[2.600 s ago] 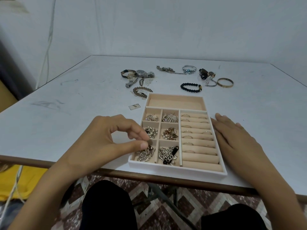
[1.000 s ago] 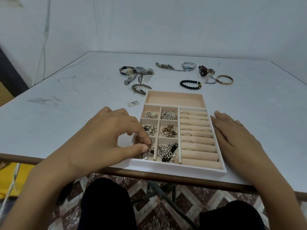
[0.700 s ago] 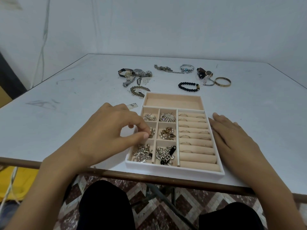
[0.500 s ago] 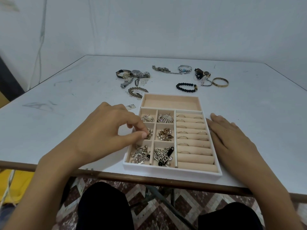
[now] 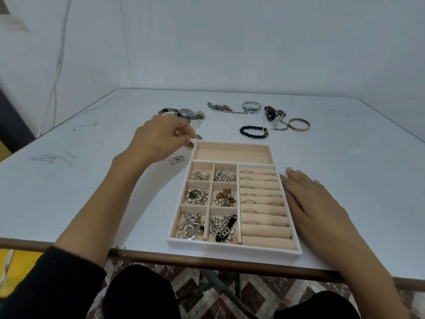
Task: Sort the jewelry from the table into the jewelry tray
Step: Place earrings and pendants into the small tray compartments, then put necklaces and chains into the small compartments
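The jewelry tray [image 5: 232,247] is sitting at the near edge of the bench [image 5: 69,185], right in front of the person. Its six little boxes on the left are holding shiny chains and other small pieces. Rings [image 5: 274,195] are sitting in the soft rolls on its right side.

The left hand [image 5: 158,140] is reaching out past the tray's far left corner. Its fingers are curling down over a bracelet [image 5: 199,137] that is lying there on the bench. Most of that bracelet is hiding under the hand, so I cannot tell if the grip is closing on it.

The right hand [image 5: 315,199] is lying flat on the bench just beside the tray's right wall. Its fingers are straight, and its grip is loose and holding nothing.

More jewelry is lying farther back on the bench: a bunch of watches [image 5: 187,112], a chain [image 5: 220,108], a silver bangle [image 5: 251,106], a black bead bracelet [image 5: 253,130] and a gold bangle [image 5: 299,124]. A small card [image 5: 176,159] is lying near the tray's left side.
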`<state>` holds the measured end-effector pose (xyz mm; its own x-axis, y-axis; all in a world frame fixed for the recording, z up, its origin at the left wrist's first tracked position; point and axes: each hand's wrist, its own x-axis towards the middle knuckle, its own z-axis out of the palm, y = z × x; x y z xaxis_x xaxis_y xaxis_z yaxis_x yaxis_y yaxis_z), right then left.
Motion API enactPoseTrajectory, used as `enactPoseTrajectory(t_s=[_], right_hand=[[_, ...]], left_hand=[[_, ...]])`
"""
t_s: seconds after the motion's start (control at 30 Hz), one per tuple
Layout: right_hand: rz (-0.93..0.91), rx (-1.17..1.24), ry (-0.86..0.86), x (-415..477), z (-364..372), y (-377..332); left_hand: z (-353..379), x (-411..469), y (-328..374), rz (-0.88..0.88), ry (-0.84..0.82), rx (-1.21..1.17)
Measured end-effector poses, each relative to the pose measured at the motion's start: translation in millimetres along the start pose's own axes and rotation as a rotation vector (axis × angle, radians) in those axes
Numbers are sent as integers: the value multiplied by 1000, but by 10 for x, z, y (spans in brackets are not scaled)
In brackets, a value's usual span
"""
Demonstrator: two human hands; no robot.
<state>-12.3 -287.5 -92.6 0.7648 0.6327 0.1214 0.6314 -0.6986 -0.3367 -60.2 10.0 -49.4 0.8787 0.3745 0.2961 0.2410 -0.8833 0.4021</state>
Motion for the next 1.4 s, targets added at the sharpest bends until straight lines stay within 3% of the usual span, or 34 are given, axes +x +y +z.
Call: enactPoseTrajectory(t_s=[0.2, 0.47, 0.57, 0.73, 0.97, 1.23, 1.4], right_hand=[[-12, 16, 10, -17, -42, -16], [52, 84, -19, 424, -440, 76], [64, 42, -84, 831, -577, 94], [62, -46, 10, 1480, -526, 71], [57, -34, 23, 1745, -221, 78], [14, 89, 114, 1775, -80, 177], [54, 370, 229, 1753, -170, 159]], left_hand=[[249, 102, -169, -34, -51, 178], [299, -6, -162, -12, 88, 175], [289, -38, -127, 19, 152, 145], [226, -93, -72, 39, 313, 70], [158, -104, -36, 41, 407, 0], [140, -113, -3, 135, 481, -191], [136, -102, 24, 176, 510, -375]])
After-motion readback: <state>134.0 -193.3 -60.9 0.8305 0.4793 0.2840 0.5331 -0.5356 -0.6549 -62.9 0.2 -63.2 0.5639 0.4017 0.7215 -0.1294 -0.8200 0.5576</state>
